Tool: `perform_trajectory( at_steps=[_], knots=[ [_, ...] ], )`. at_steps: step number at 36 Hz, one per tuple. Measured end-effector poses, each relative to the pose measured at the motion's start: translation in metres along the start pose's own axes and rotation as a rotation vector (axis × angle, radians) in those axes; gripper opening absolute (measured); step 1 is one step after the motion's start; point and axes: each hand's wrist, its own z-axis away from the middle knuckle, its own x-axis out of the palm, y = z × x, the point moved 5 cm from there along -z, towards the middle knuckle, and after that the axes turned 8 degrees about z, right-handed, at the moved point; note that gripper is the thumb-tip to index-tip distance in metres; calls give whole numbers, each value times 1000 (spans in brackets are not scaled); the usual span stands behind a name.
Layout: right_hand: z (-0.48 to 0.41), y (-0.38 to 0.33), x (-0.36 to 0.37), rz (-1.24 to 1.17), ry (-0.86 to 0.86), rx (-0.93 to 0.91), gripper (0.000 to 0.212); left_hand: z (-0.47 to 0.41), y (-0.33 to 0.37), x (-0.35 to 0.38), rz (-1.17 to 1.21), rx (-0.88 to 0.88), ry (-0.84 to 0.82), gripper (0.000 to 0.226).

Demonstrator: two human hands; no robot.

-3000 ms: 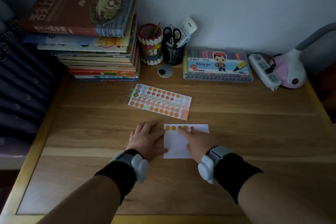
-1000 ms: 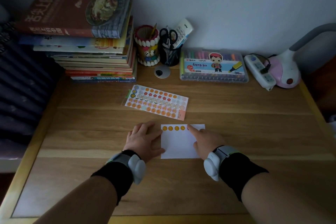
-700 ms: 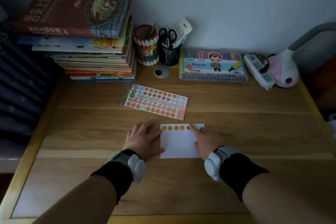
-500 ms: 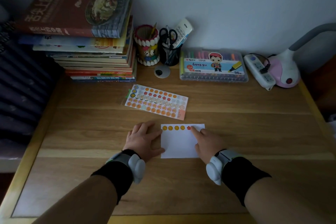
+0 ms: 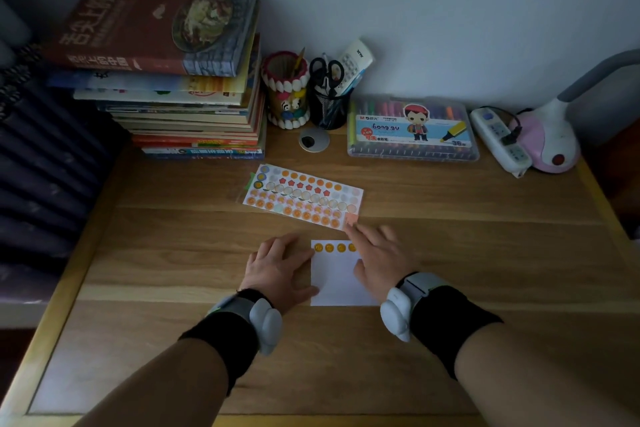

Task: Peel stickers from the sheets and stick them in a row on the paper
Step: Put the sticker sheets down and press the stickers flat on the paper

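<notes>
A small white paper (image 5: 335, 279) lies on the wooden desk with a row of orange round stickers (image 5: 329, 248) along its top edge. My left hand (image 5: 280, 265) rests flat at the paper's left edge, fingers spread. My right hand (image 5: 379, 258) covers the paper's right side, palm down, with its index fingertip touching the near right corner of the sticker sheet (image 5: 301, 196). The sheet lies tilted just beyond the paper and carries rows of orange, red and pale stickers. Whatever is on the paper under the right hand is hidden.
At the back stand a tall stack of books (image 5: 173, 80), a decorated pen cup (image 5: 285, 92), a mesh holder with scissors (image 5: 329, 94), a marker box (image 5: 412, 130), a power strip (image 5: 498, 140) and a pink lamp base (image 5: 550, 139). A round cable grommet (image 5: 314, 139) sits behind the sheet.
My right hand left the row on the paper and moved forward; its index finger now touches the sticker sheet's near right corner. The left hand has stayed put.
</notes>
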Motion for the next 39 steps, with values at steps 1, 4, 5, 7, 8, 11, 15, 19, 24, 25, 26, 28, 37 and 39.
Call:
perform_trajectory(
  at_steps=[1, 4, 5, 7, 8, 11, 15, 19, 24, 25, 26, 28, 37, 39],
  knots=[
    [-5, -2, -1, 20, 2, -11, 62, 0, 0, 0, -7, 5, -2, 68],
    [-15, -3, -1, 75, -5, 6, 62, 1, 0, -1, -35, 19, -9, 66],
    [-16, -2, -1, 88, -5, 18, 61, 1, 0, -2, -39, 20, -7, 66],
    [-15, 5, 0, 100, -5, 42, 58, 1, -2, -5, -37, 20, 8, 65],
    [-14, 9, 0, 102, -12, 51, 57, 1, -4, -7, -33, 18, 21, 65],
    [-10, 25, 4, 115, -56, 58, 55, 0, -7, -11, -30, 9, 37, 64],
    [-9, 41, 4, 87, -132, 101, 55, -2, -9, -12, -49, 4, 31, 65],
    [-11, 46, 4, 57, -151, 139, 55, -2, -8, -13, -50, 3, 43, 65],
    [-11, 46, 6, 56, -147, 162, 56, -1, -7, -14, -46, -14, 37, 64],
    [-11, 46, 5, 50, -145, 167, 56, -1, -7, -14, -39, -16, 36, 64],
    [-11, 46, 5, 43, -137, 168, 56, -2, -7, -14, -32, -16, 35, 64],
    [-10, 44, 4, 35, -103, 173, 57, -2, -5, -15, -24, -13, 40, 65],
    [-11, 27, 4, -41, -19, 146, 53, -7, 5, -24, 86, -31, 84, 54],
    [-15, 23, -5, -30, 20, 132, 53, -14, 9, -38, 122, -37, 112, 47]
  ],
)
